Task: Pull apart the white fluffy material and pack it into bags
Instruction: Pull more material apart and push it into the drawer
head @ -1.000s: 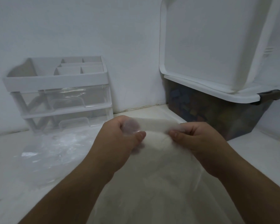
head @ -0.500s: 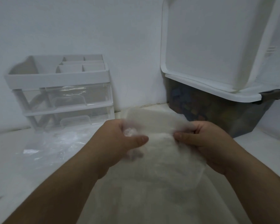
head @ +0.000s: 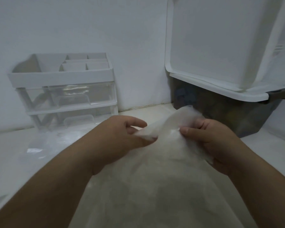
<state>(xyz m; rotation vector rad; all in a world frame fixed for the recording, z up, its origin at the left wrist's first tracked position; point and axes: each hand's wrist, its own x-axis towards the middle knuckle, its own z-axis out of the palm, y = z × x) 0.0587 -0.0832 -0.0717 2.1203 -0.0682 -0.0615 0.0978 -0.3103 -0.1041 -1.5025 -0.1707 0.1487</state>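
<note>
As left hand (head: 120,137) and right hand (head: 214,142) pinch it, white material (head: 168,150) spans sideways.

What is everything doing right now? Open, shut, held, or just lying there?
Fluffy material, held up by its top edge.
Left hand, pinching it.
Right hand, pinching it too.
Drawers, both shut.
Plastic bag, lying loose on the counter.
White lid, propped upright on the dark bin.

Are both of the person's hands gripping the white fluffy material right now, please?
Yes, the left hand and the right hand each pinch the white fluffy material between thumb and fingers.
</note>
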